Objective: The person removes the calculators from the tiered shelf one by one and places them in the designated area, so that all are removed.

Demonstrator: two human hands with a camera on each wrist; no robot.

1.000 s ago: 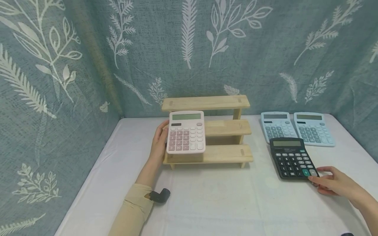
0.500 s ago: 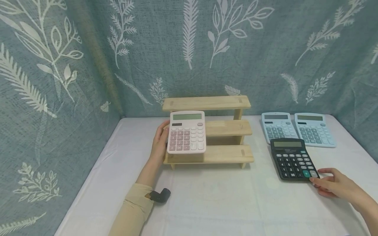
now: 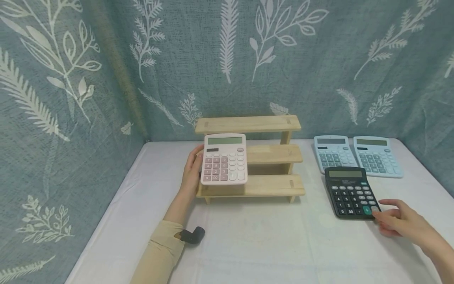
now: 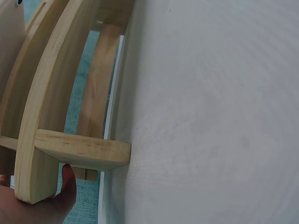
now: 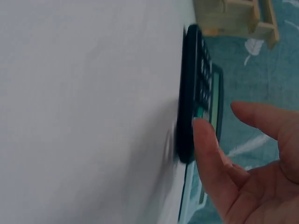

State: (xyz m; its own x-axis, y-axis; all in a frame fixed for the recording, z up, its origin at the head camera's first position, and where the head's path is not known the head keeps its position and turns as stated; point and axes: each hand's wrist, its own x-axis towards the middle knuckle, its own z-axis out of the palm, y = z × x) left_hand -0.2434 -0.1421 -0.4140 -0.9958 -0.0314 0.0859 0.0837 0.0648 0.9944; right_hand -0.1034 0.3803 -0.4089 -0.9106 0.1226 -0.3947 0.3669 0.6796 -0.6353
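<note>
A pale pink calculator (image 3: 224,159) leans upright on the wooden stepped stand (image 3: 274,185), covering part of its left side. My left hand (image 3: 192,167) grips the stand's left end; in the left wrist view its thumb (image 4: 69,179) curls by the end of a step, beneath a leg. A black calculator (image 3: 349,192) lies on the table to the right, its lower right corner beside my right hand (image 3: 399,219). In the right wrist view the thumb (image 5: 205,135) overlaps that calculator's edge, while the index finger (image 5: 257,114) stretches out apart from it.
Two light blue calculators (image 3: 335,152) lie side by side behind the black one at the back right. A white cloth (image 3: 255,240) covers the table. Patterned teal curtains (image 3: 198,47) hang behind the stand and on both sides.
The black calculator's near right corner has shifted slightly left and down, and my right fingers have loosened from it. My left hand, the pink calculator and the stand look unchanged.
</note>
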